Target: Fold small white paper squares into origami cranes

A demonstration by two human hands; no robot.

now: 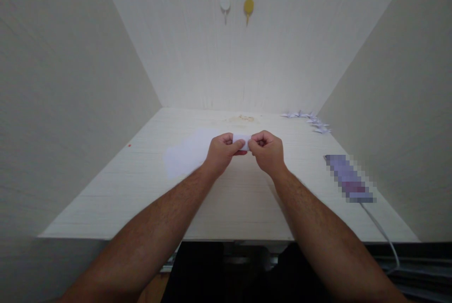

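Between my two hands is a small white piece of folded paper (238, 138), raised over the middle of the table. My left hand (222, 151) pinches its left part, with the thumb lying across the front. At the right edge, my right hand (267, 151) grips the same paper between thumb and curled fingers. White paper sheets (187, 153) lie flat on the table just left of my left hand, partly covered by my forearm. The exact folds of the small piece are too small to make out.
Several folded paper cranes (312, 120) line the back right corner. A blurred-out phone-like device (348, 177) with a white cable (383, 232) lies at right. Walls enclose the table (134, 199) on three sides. Two hooks, white (225, 3) and yellow (249, 5), are on the back wall.
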